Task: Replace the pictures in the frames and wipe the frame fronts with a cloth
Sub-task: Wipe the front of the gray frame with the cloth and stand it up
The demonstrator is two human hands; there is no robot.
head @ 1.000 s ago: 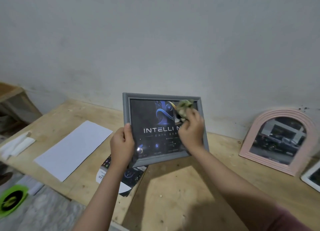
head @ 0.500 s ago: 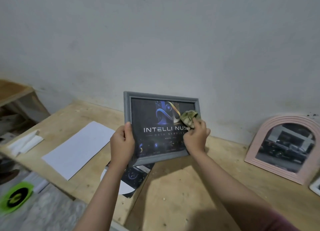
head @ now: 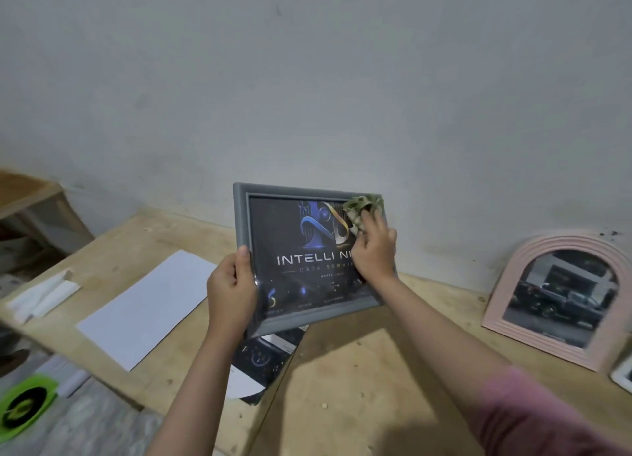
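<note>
A grey picture frame (head: 241,216) with a dark poster reading "INTELLI" is held upright above the wooden table (head: 342,370). My left hand (head: 231,291) grips its lower left edge. My right hand (head: 374,250) presses a crumpled greenish cloth (head: 362,206) against the glass near the upper right corner. A dark printed picture (head: 263,356) lies flat on the table under the frame, partly hidden by my left arm.
A white sheet (head: 147,305) lies on the table's left. A pink arched frame (head: 561,295) leans on the wall at right, with a white frame corner (head: 624,375) beside it. White rolled paper (head: 44,293) sits at far left. A green disc (head: 24,406) lies on the floor.
My right hand has slid the cloth up from the frame's right middle to the upper right corner. My left hand's grip is unchanged.
</note>
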